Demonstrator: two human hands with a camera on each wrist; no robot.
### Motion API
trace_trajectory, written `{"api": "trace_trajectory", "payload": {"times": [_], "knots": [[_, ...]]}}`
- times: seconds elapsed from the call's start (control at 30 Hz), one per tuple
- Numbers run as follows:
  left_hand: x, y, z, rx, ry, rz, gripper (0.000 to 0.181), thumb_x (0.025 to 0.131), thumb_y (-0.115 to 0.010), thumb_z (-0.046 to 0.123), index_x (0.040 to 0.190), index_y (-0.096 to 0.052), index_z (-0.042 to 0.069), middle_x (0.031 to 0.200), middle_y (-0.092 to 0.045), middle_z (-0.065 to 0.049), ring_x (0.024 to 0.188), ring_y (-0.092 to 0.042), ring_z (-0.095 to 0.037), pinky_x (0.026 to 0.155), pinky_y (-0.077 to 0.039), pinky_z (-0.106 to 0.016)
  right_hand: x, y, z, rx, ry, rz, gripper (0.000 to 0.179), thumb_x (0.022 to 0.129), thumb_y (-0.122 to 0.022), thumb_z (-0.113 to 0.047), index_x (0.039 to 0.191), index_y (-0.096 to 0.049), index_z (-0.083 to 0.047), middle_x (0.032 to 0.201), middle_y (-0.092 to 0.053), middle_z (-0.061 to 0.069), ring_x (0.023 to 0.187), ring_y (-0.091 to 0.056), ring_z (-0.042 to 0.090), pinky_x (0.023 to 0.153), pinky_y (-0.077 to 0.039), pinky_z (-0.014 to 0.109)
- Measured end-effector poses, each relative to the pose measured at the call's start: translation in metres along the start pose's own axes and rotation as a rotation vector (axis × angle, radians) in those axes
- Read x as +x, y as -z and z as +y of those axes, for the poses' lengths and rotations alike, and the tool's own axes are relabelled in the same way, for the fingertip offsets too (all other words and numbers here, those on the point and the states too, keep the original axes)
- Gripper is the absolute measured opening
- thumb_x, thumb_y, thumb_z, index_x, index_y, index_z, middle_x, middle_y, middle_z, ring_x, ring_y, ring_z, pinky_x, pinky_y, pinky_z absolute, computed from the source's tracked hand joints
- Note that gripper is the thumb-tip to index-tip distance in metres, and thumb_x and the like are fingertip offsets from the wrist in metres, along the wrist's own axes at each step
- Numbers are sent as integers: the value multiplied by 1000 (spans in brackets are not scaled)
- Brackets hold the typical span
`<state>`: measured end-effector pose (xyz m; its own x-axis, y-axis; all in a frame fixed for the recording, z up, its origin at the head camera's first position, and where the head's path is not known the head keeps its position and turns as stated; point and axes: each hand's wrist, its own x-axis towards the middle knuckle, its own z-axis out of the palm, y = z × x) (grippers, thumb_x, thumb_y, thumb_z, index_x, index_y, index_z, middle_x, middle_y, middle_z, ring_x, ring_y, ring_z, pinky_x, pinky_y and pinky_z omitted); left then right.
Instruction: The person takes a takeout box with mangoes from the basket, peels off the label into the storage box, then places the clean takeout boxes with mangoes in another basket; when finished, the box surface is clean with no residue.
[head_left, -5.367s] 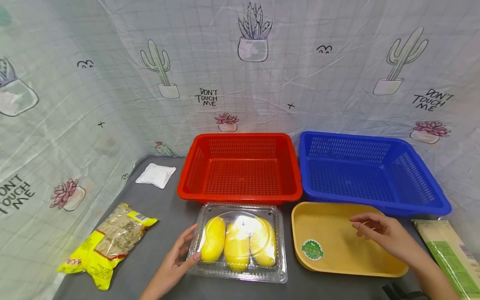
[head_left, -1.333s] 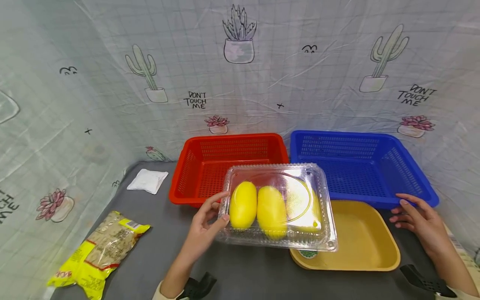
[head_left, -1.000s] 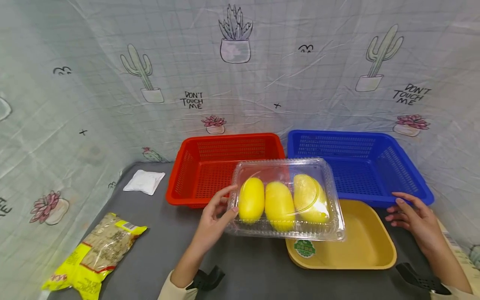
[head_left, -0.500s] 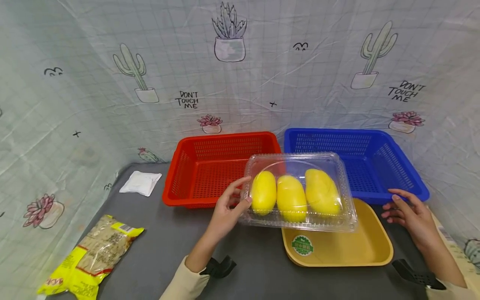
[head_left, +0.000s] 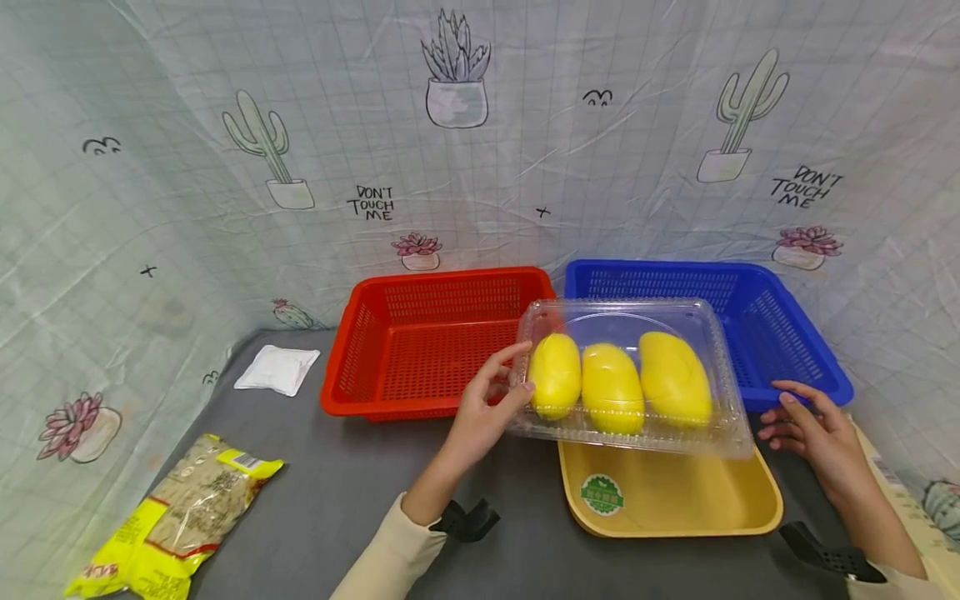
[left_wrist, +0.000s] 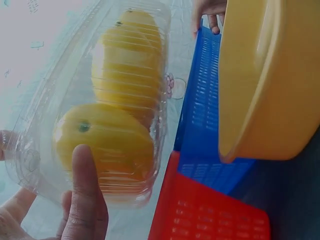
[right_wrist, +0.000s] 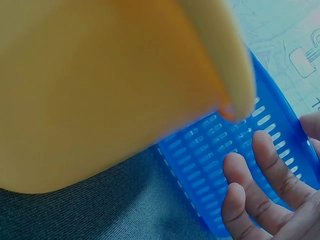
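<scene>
My left hand grips the left edge of a clear plastic clamshell box, its thumb on the near side. Three yellow mangoes lie inside, and the left wrist view shows the thumb in front of the nearest mango. The box is held tilted in the air, over the back of a yellow tray and in front of the blue basket. At that basket's front right corner, my right hand has loosely bent, spread fingers; its forefinger appears to touch the rim.
A red basket stands left of the blue one. On the left lie a yellow food bag and a small white packet. A pale package is partly hidden behind the right arm. A printed cloth hangs behind.
The left hand picked up the clamshell box from the table, carrying it right and back, from before the red basket towards the blue one. The right hand moved from the tray to the blue basket's corner.
</scene>
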<state>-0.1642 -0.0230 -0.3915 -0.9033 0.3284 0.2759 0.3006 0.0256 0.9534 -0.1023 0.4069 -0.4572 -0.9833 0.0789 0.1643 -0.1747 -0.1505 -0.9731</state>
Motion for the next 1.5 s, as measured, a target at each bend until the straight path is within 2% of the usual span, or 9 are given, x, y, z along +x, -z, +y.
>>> {"api": "trace_trajectory", "payload": {"times": [0.13,0.43,0.67,0.8,1.0,1.13,1.3,1.5], "knots": [[11,-9,0,-13,-5,13,48,93,-62,14,140,-52,17,107,-54,-16,84,-53,-20,65,-48,-25,2,0,-2,-19,-3,15,30,104,-40,-6,126,-56,-20,84,-71,1,70,-68,12,58,-54,24],[33,-28,-1,-59,-14,35,46,94,-61,14,139,-54,16,90,-47,-7,75,-49,-17,57,-43,-21,2,1,-3,-60,-10,38,28,104,-43,-8,125,-56,-23,83,-70,-2,68,-69,12,58,-54,22],[47,-41,-6,-114,-23,67,46,95,-59,12,140,-51,11,91,-49,-12,70,-48,-16,56,-43,-20,3,0,-2,-53,-14,71,25,104,-44,-8,122,-52,-24,81,-71,-2,67,-68,11,57,-54,22],[53,-49,-9,-127,-24,87,46,96,-59,14,141,-52,12,94,-50,-14,71,-49,-16,57,-45,-20,3,-1,-2,-57,-25,76,24,103,-45,-8,120,-53,-23,80,-71,-2,66,-69,11,57,-54,22],[65,-63,-13,-163,-25,96,45,96,-58,13,140,-52,11,86,-48,-4,66,-47,-12,55,-45,-18,0,1,-1,-55,-12,52,27,104,-43,-8,123,-56,-22,81,-71,0,67,-69,12,57,-54,23],[76,-73,-15,-162,-25,117,45,96,-58,15,140,-52,12,82,-47,-1,63,-42,-11,55,-39,-19,0,2,-3,-58,-11,55,27,104,-43,-8,123,-56,-22,81,-71,0,67,-69,13,57,-54,23],[89,-84,-19,-157,5,172,44,94,-61,18,138,-56,17,78,-46,1,59,-41,-11,54,-37,-20,3,1,-4,-67,-9,58,25,104,-44,-10,123,-56,-21,81,-71,0,67,-69,13,56,-54,23],[93,-94,-30,-85,43,186,44,92,-62,19,136,-58,16,73,-46,3,58,-40,-8,51,-36,-19,0,0,-1,-84,-25,54,24,104,-44,-11,122,-56,-22,80,-70,0,66,-69,13,56,-54,23]]}}
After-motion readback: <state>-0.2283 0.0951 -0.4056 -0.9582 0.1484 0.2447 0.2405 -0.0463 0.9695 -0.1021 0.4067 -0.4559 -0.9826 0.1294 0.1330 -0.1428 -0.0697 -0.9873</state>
